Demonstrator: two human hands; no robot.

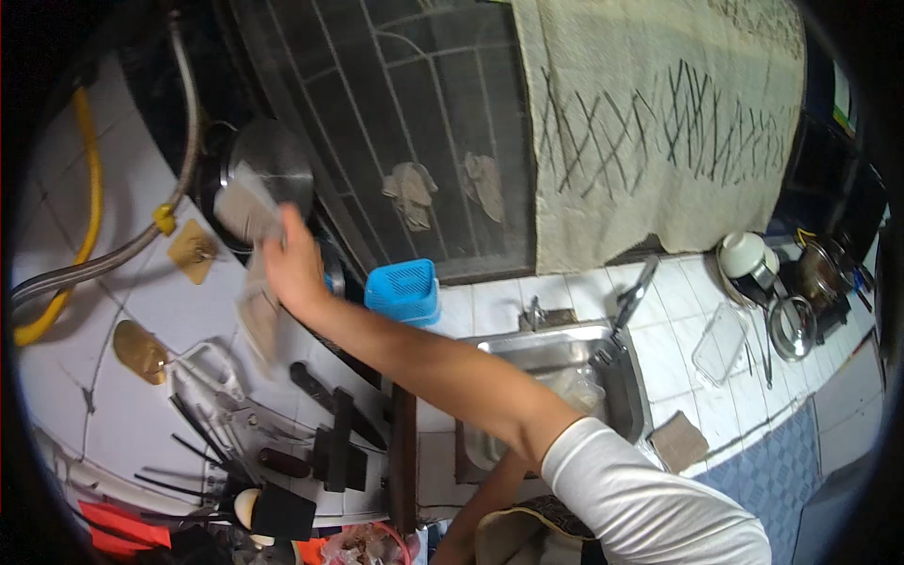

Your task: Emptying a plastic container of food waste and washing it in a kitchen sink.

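Note:
My right hand (289, 268) reaches across to the far left, at the tiled wall. It holds a blurred grey-beige cloth (247, 208) with a paler edge, in front of a steel pot or lid (275, 162). A second beige strip (258, 325), also cloth-like, hangs below the hand; whether it is part of the same piece I cannot tell. My left forearm (480, 505) rises from the bottom edge toward the steel sink (635, 424). The left hand itself is hidden behind my right arm. A clear plastic bag or container (583, 388) lies in the basin.
A blue plastic basket (402, 289) stands behind the sink, near the faucet (537, 311). Scissors (212, 374), knives (311, 388) and other utensils hang at left. On the right are a clear plastic container (720, 346), a glass lid (791, 328) and a brown cloth (678, 441).

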